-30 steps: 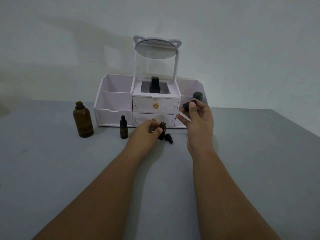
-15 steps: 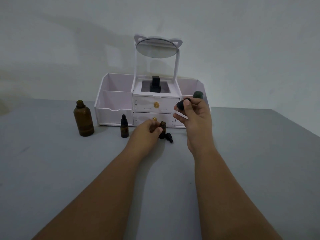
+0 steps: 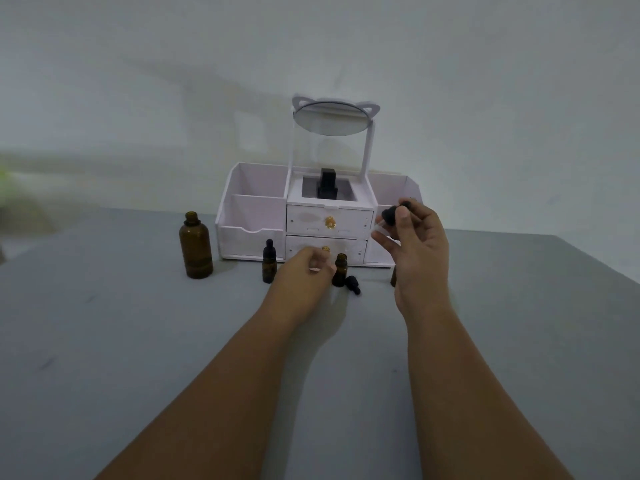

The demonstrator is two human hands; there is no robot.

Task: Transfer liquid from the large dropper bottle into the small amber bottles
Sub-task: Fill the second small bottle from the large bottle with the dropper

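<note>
Head view: a grey table (image 3: 138, 341) under a pale wall (image 3: 138, 81). The left hand (image 3: 304, 271) grips an uncapped small amber bottle (image 3: 340, 270) standing on it; the right hand (image 3: 415, 247), raised beside, pinches the dropper (image 3: 389, 215). The large dropper bottle (image 3: 195, 249) stands well left of both, white organiser (image 3: 252, 216) behind them

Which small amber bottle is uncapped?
The small bottle by the left hand: bare neck, dropper cap lying beside it. The capped bottle further left has its dropper on.

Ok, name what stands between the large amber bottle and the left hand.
In the head view, a small capped dropper bottle stands between the large amber bottle and left hand.
</note>
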